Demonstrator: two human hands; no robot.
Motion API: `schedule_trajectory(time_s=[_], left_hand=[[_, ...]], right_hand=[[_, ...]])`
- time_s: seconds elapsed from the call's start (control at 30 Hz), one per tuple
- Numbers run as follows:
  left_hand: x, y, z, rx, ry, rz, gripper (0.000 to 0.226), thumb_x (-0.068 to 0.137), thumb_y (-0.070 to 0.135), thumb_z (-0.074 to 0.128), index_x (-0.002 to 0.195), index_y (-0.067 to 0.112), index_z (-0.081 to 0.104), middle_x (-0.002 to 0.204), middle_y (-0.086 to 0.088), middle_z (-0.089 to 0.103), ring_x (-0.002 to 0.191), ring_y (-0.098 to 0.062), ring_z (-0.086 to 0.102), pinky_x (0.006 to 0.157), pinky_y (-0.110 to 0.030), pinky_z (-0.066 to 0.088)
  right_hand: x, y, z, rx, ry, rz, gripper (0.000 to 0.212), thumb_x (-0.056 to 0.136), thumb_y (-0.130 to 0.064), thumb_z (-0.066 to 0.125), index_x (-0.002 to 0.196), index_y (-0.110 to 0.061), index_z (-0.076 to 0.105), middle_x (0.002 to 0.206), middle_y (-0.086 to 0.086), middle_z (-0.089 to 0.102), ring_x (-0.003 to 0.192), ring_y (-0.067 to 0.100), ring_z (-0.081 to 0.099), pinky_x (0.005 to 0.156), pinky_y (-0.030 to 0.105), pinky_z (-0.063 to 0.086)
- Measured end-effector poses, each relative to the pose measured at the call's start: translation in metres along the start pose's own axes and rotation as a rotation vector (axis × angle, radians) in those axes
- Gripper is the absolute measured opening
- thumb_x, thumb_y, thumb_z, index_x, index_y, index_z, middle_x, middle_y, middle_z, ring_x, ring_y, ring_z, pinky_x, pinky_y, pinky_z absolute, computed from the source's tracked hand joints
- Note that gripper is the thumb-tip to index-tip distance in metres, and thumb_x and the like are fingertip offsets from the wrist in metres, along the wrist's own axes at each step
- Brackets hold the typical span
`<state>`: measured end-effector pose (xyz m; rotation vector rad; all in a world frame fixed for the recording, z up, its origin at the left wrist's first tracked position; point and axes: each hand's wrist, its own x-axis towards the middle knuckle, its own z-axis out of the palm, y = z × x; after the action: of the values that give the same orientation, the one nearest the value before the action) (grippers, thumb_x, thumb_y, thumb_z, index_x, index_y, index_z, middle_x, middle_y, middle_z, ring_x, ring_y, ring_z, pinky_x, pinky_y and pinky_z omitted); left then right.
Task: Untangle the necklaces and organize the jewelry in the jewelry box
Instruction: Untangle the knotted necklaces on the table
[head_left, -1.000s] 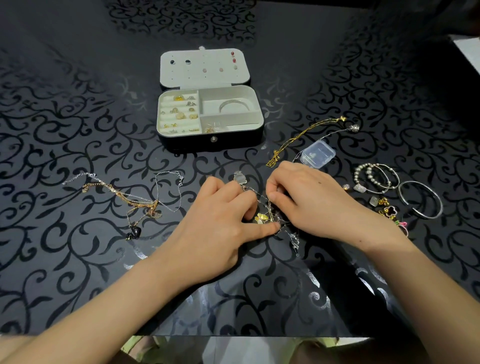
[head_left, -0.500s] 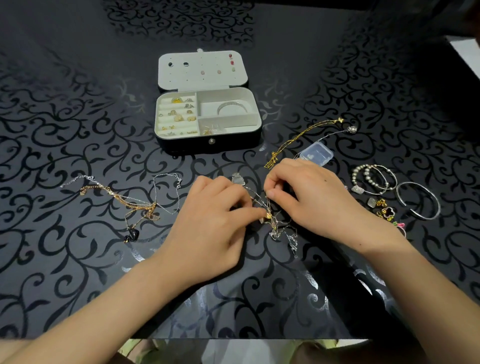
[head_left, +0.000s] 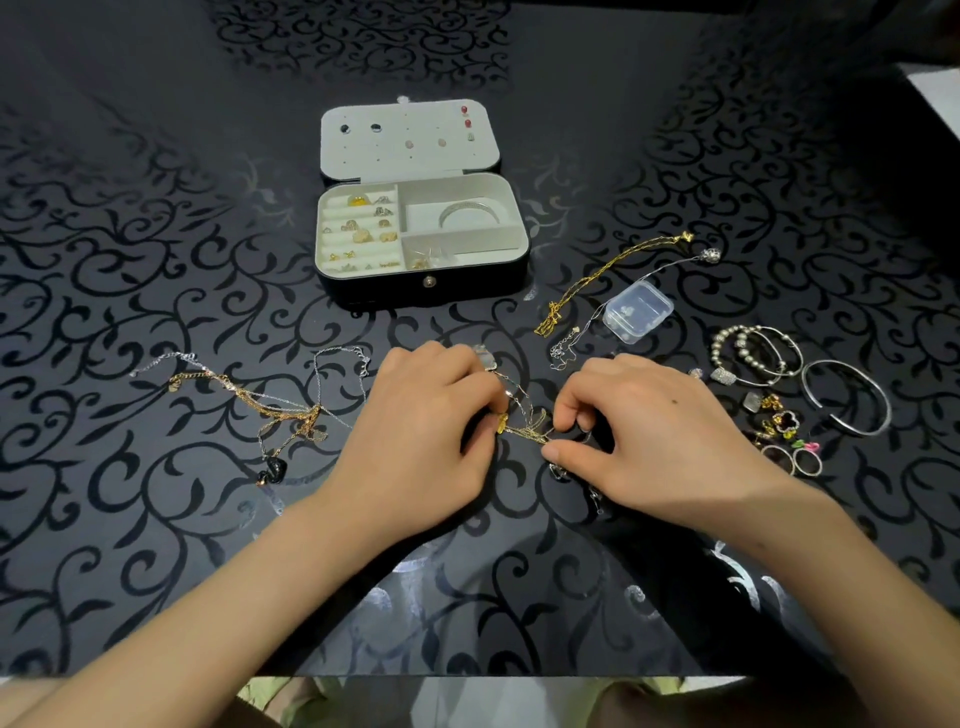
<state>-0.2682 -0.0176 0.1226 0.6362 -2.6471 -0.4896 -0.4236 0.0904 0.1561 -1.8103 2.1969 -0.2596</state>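
A black surface (head_left: 156, 260) patterned with glossy swirling vines carries a jewelry box (head_left: 423, 288), black outside and pale cream within, at 12 o'clock. Gold and silver chains (head_left: 280, 410) with a black pendant (head_left: 274, 470) lie at 9 o'clock. A gold necklace (head_left: 597, 278) and a clear plastic case (head_left: 638, 312) sit at 1 o'clock, silver bangles (head_left: 847, 397) at 3 o'clock. Gold glints in the central tangle (head_left: 524, 426).

This looks like a room in a home: a glossy black counter (head_left: 156, 519) patterned with curling vine scrolls, more a dining or dressing surface than a workbench. Toward its far edge stands an open black jewellery box with a pale grey lining (head_left: 374, 288), while fine gold and silver chains (head_left: 270, 410) and silver bangles (head_left: 847, 397) lie loose between its left and right edges. Past the near edge shows the pale green clothing (head_left: 306, 696) of someone seated.
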Motion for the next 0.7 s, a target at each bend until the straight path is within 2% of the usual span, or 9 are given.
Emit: schedule_trajectory(time_s=[0.27,0.4,0.5,0.6,0.7], left_hand=[[-0.001,-0.002,-0.002,0.026,0.010,0.029,0.008,0.075,0.017,0.059,0.079,0.017,0.065,0.078,0.004,0.055,0.073,-0.020,0.049,0.065,-0.032,0.032],[-0.003,0.002,-0.006,0.009,0.043,0.036,0.010,0.074,0.015,0.062,0.081,0.017,0.068,0.081,0.003,0.056,0.074,-0.020,0.048,0.067,-0.032,0.030],[-0.005,0.004,-0.008,0.036,0.049,0.116,0.020,0.071,0.010,0.061,0.083,0.022,0.072,0.078,0.000,0.054,0.072,-0.020,0.044,0.066,-0.029,0.023],[-0.009,0.007,-0.009,0.104,0.009,0.210,0.033,0.072,0.009,0.052,0.091,0.025,0.074,0.075,-0.002,0.051,0.071,-0.021,0.040,0.066,-0.030,0.018],[-0.011,0.006,-0.009,0.167,-0.034,0.243,0.039,0.074,0.011,0.048,0.098,0.027,0.074,0.076,-0.002,0.050,0.072,-0.021,0.038,0.066,-0.030,0.017]], right_hand=[[0.000,0.001,0.000,0.010,0.002,-0.009,0.021,0.080,-0.052,0.058,0.084,-0.034,0.048,0.080,-0.016,0.047,0.083,0.006,0.041,0.069,0.022,0.025],[0.001,-0.001,-0.001,0.066,0.068,-0.024,0.010,0.083,-0.039,0.060,0.081,-0.030,0.055,0.080,-0.013,0.053,0.084,0.009,0.046,0.069,0.018,0.032],[0.006,-0.004,0.000,0.106,0.117,-0.066,0.009,0.083,-0.034,0.056,0.082,-0.027,0.061,0.077,-0.012,0.055,0.081,0.013,0.049,0.068,0.026,0.036],[0.010,-0.007,0.004,0.086,0.106,-0.099,0.016,0.079,-0.034,0.054,0.085,-0.026,0.065,0.076,-0.011,0.054,0.077,0.013,0.047,0.066,0.027,0.034],[0.013,-0.006,0.006,0.069,0.091,-0.089,0.008,0.083,-0.028,0.061,0.088,-0.025,0.066,0.078,-0.012,0.053,0.078,0.011,0.044,0.068,0.026,0.032]])
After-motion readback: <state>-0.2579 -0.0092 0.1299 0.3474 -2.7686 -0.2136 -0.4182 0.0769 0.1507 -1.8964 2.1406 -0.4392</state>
